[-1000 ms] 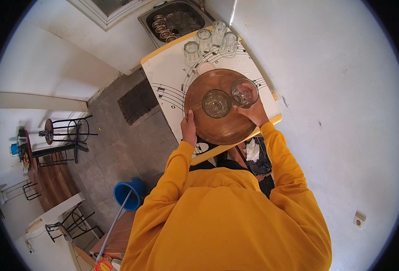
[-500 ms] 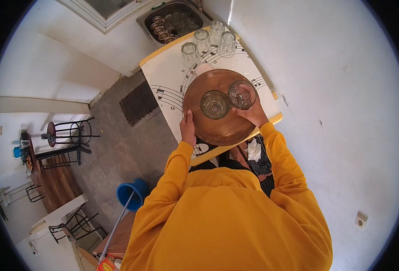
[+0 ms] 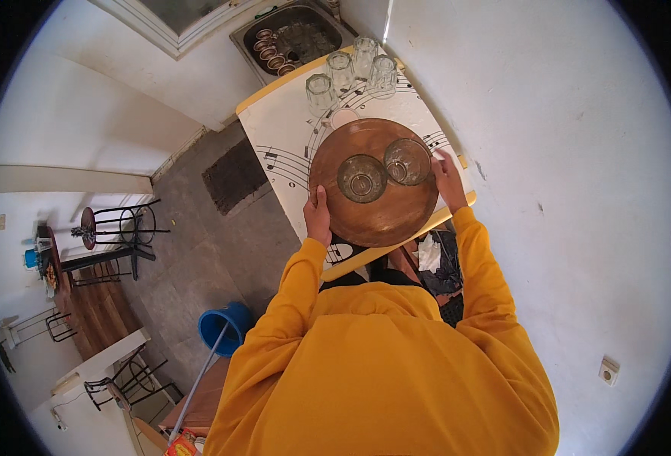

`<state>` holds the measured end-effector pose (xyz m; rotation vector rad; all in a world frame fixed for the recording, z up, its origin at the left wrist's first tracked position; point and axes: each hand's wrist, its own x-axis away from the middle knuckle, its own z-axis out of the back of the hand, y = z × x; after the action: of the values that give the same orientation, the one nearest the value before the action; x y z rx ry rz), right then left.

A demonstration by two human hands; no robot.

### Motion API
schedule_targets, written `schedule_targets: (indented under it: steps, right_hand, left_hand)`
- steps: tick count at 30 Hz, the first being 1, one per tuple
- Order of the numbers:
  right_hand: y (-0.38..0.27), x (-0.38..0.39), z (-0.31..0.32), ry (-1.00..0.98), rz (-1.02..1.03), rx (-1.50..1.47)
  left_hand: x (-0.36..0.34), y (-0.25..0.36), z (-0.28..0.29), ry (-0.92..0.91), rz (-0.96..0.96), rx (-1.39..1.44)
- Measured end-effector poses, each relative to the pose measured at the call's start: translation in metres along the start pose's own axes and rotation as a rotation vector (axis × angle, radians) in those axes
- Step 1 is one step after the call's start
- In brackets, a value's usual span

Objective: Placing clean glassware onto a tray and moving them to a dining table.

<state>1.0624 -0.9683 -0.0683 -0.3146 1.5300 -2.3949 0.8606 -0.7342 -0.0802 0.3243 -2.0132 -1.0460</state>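
A round wooden tray (image 3: 373, 220) lies over the white table (image 3: 271, 125) printed with music notes. Two clear glass vessels stand on it, a greenish one (image 3: 360, 178) at the middle and another (image 3: 407, 161) to the right. My left hand (image 3: 318, 213) grips the tray's left rim, thumb on top. My right hand (image 3: 448, 182) holds its right rim beside the second vessel, the fingertips partly hidden. Several empty clear tumblers (image 3: 321, 93) stand at the table's far end. A pale pink round thing (image 3: 344, 116) shows just behind the tray.
A metal sink (image 3: 297, 34) with several small cups lies beyond the table. A white wall (image 3: 571, 190) runs along the right. On the left floor are a dark mat (image 3: 233, 171) and a blue bucket (image 3: 225, 330) with a pole; stools (image 3: 92, 228) stand farther off.
My right hand has let go of the right glass vessel and moved outward to the tray's right edge. That vessel sits slightly lower in view. My left hand stays on the rim.
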Motion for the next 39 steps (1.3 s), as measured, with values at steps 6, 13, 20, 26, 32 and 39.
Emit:
schedule_targets:
  steps: [6,13,20,26,32,39]
  right_hand:
    - [0.014,-0.003,-0.026,0.057,-0.04,0.036]
    - [0.006,0.017,-0.025,0.149,-0.021,0.073]
    - [-0.009,0.055,-0.012,0.294,-0.053,0.03]
    - [-0.059,0.107,0.006,0.396,-0.206,0.097]
    - [-0.076,0.172,0.029,0.556,-0.23,0.064]
    - [-0.066,0.261,0.071,0.672,-0.254,0.106]
  left_hand:
    - [-0.005,-0.002,0.003,0.006,-0.117,-0.056]
    - [-0.001,0.011,-0.003,0.044,-0.093,-0.062]
    - [0.007,0.035,-0.009,-0.058,-0.07,-0.194]
    - [0.018,0.046,-0.017,-0.222,-0.055,-0.21]
    - [0.048,0.043,-0.037,-0.371,0.003,-0.289]
    - [0.102,0.012,-0.062,-0.49,-0.01,-0.42]
